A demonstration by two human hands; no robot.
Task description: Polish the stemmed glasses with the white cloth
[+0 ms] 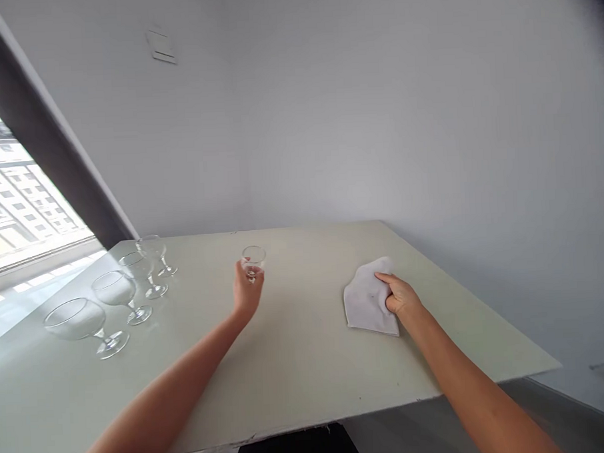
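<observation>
Near the middle of the table, my left hand [247,290] is closed around a clear drinking glass [254,256], with its rim facing up. My fingers cover its lower part, so I cannot tell whether it has a stem. On the right, my right hand [402,297] grips the edge of a folded white cloth [368,297], thumb on top. Most of the cloth spreads out to the left of my fingers, over the tabletop.
Several stemmed glasses stand in a row on the left: the nearest glass [78,321], then others going back to the farthest glass [153,248]. The pale table [308,366] meets grey walls behind and at right. A bright window [23,198] is at far left.
</observation>
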